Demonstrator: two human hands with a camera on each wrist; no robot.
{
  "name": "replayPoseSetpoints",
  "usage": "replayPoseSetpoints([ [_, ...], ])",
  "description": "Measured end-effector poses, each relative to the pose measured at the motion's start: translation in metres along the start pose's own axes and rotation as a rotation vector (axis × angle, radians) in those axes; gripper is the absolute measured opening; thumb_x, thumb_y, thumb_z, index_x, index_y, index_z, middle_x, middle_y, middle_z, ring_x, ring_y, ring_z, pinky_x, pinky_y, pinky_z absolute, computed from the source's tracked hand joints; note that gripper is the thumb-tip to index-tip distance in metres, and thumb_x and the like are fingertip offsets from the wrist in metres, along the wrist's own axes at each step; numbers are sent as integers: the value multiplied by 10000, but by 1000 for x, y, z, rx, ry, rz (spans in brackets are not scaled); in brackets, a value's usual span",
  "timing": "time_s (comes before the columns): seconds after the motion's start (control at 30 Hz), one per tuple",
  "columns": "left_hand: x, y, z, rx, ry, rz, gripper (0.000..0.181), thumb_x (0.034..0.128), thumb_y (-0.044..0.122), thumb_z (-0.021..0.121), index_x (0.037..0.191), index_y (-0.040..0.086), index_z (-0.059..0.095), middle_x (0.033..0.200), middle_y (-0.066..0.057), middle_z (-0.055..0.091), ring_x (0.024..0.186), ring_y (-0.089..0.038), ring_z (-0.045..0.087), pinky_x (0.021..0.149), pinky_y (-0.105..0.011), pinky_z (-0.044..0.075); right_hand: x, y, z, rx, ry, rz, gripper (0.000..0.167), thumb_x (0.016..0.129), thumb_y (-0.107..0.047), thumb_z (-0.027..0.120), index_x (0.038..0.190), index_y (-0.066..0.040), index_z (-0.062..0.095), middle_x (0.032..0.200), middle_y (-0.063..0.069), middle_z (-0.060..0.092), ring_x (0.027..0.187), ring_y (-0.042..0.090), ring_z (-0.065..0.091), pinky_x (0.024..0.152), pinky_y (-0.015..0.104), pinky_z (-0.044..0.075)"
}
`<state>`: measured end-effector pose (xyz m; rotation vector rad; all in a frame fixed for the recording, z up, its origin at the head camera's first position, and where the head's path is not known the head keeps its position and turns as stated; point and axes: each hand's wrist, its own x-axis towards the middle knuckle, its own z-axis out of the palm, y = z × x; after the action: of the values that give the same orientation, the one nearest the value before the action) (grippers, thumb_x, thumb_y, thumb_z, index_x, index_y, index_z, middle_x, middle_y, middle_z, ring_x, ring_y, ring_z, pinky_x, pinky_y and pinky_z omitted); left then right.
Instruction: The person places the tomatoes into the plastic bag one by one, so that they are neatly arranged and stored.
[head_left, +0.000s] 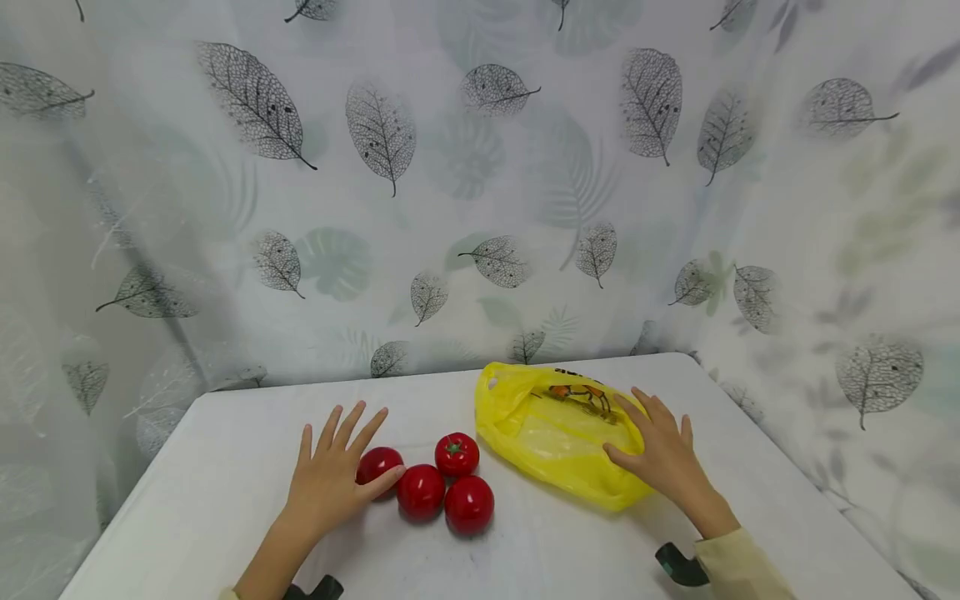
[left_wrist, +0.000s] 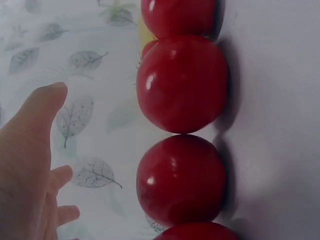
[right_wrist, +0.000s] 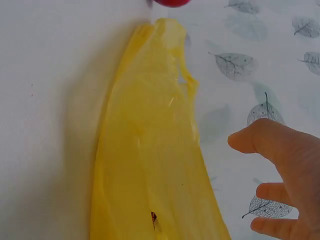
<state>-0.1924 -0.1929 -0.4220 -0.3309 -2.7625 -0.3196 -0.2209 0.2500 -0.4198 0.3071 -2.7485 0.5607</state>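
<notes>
Several shiny red tomatoes sit close together left of the table's middle; the nearest tomato (head_left: 469,505) lies at the front of the group, and one behind it shows a green calyx. My left hand (head_left: 326,483) is spread above their left side, its thumb overlapping the leftmost tomato in the head view. In the left wrist view, that hand (left_wrist: 25,155) is apart from the tomatoes (left_wrist: 182,82). A crumpled yellow plastic bag (head_left: 540,454) lies to their right. Over its right side hovers my right hand (head_left: 663,450), fingers extended. The right wrist view shows a gap between bag (right_wrist: 150,130) and hand (right_wrist: 295,170).
The white tabletop (head_left: 225,467) runs back to a leaf-patterned curtain (head_left: 450,208), which also hangs along both sides. Dark wrist-worn pieces, such as the one by the right sleeve (head_left: 682,565), show at the bottom.
</notes>
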Motion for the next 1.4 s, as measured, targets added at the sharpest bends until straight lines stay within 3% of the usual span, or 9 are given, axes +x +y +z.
replayPoseSetpoints([
  [0.4,-11,-6,8,18,-8,-19,798,814,623,639,1488,273,397,1530,-125,358,1410,-402,245,1079,-718,182,-17,25,4,-13,26,44,603,851,-206,719,1380,-22,497,1463,264,365,1319,535,292,977,817,107],
  [0.67,-15,-13,11,22,-10,-41,783,810,632,641,1464,249,444,1525,-121,357,1388,-402,280,1044,-743,212,-24,37,10,3,20,116,575,849,-185,709,1352,7,507,1471,288,320,1271,545,331,962,819,146],
  [0.9,-18,-22,14,58,-21,-46,811,755,625,697,1420,203,504,1487,-157,403,1336,-424,359,994,-752,291,-28,46,14,9,-48,171,594,854,-196,696,1365,21,485,1464,313,310,1268,570,310,947,830,139],
  [1.2,-24,-32,14,52,-14,-33,790,708,476,806,1384,168,536,1426,-190,461,1257,-451,453,903,-704,422,-25,52,17,66,-100,155,598,878,-163,678,1364,95,444,1445,358,295,1261,566,335,963,715,350],
  [1.4,-33,-43,14,-3,-109,-104,782,712,474,815,1374,163,539,1378,-198,491,1251,-449,436,865,-698,449,-22,52,21,97,-187,195,602,899,-195,660,1376,91,429,1456,359,261,1276,571,317,966,713,353],
])
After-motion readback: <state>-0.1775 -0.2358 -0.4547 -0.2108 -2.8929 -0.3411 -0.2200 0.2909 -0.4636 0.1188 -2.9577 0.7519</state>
